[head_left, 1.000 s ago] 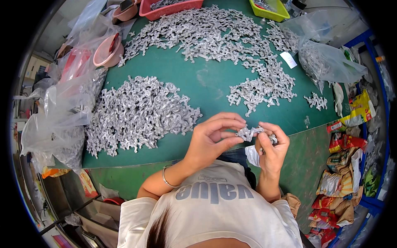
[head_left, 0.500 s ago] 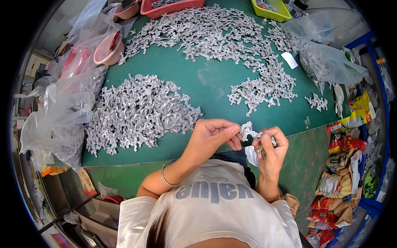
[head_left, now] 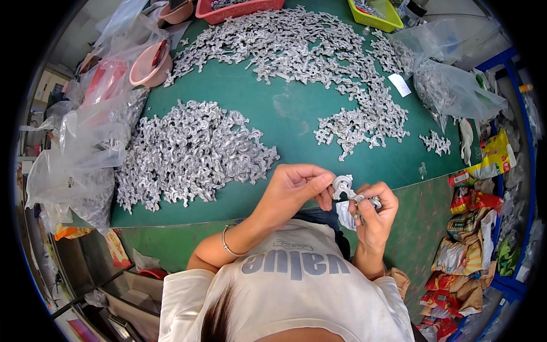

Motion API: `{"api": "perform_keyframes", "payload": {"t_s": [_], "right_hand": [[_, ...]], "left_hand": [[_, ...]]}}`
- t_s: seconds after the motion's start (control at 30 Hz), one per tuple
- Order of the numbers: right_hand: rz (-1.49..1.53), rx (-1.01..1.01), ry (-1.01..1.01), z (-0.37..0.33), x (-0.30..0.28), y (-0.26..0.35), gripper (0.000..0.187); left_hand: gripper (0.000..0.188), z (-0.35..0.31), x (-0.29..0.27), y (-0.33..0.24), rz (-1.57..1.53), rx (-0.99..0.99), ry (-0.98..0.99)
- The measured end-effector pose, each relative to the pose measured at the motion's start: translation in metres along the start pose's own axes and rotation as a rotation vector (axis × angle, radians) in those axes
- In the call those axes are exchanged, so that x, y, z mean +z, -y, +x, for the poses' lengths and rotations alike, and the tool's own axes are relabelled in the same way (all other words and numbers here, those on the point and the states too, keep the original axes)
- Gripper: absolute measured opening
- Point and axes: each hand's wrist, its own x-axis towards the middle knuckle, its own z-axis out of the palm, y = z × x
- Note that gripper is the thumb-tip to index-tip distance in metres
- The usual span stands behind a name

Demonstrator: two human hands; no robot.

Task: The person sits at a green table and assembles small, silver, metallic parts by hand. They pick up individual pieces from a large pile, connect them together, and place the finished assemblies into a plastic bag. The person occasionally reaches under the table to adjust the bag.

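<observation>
A silver-grey metal casting (head_left: 343,184) with a curved, open ring end spans the gap between my hands, just off the table's near edge. My left hand (head_left: 303,187) pinches the ring's left side between thumb and fingertips. The casting's narrow end runs into my right hand (head_left: 374,212), whose curled fingers also hold further metal pieces, partly hidden. Left of my hands lies a dense heap of similar castings (head_left: 188,154). A looser spread of small metal castings (head_left: 307,45) curves across the far side and down the right.
The green table (head_left: 279,108) carries a pink bowl (head_left: 151,68), a red basket (head_left: 239,12) and a yellow-green basket (head_left: 379,21). Plastic bags of parts (head_left: 85,165) line the left edge; another bag (head_left: 450,88) sits right. Snack packets (head_left: 461,251) hang beside a blue rack.
The casting between my hands has shifted slightly right and toward me, and its ring has turned a little. My left fingertips have followed it; both hands keep their grip.
</observation>
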Motion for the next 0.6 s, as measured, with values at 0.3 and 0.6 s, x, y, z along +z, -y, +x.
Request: {"api": "perform_keyframes", "payload": {"t_s": [0.3, 0.6], "right_hand": [[-0.135, 0.079, -0.082, 0.002, -0.008, 0.001, 0.008], [0.000, -0.101, -0.811, 0.067, -0.180, -0.015, 0.013]], "left_hand": [[0.023, 0.006, 0.000, 0.003, 0.142, 0.061, 0.001], [0.032, 0.015, -0.024, 0.032, 0.467, 0.042, -0.033]]}}
